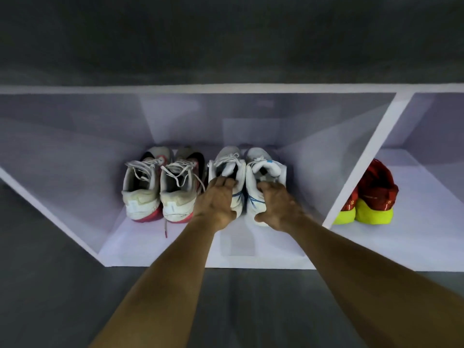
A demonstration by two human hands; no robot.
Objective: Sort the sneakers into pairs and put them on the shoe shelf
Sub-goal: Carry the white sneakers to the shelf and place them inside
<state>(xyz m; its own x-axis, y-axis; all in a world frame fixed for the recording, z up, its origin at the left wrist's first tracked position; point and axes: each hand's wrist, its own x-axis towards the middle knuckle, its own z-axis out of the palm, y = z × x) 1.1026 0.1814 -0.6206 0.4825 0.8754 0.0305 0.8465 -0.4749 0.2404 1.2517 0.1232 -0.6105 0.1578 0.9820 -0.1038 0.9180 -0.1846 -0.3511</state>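
A white shoe shelf (226,89) holds shoes in two compartments. In the wide compartment a pair of white sneakers with blue lines stands heel toward me. My left hand (217,204) grips the heel of the left white-blue sneaker (229,159), fingers inside its opening. My right hand (280,205) grips the heel of the right white-blue sneaker (263,162) the same way. The two touch side by side. To their left stands a worn pair, white with red soles: one sneaker (140,194) and its mate (178,197).
In the right compartment sits a pair of dark red sneakers with neon yellow soles (371,199). A slanted white divider (369,156) separates the compartments. The grey floor (50,285) lies in front of the shelf. A red-tipped lace trails onto the shelf floor.
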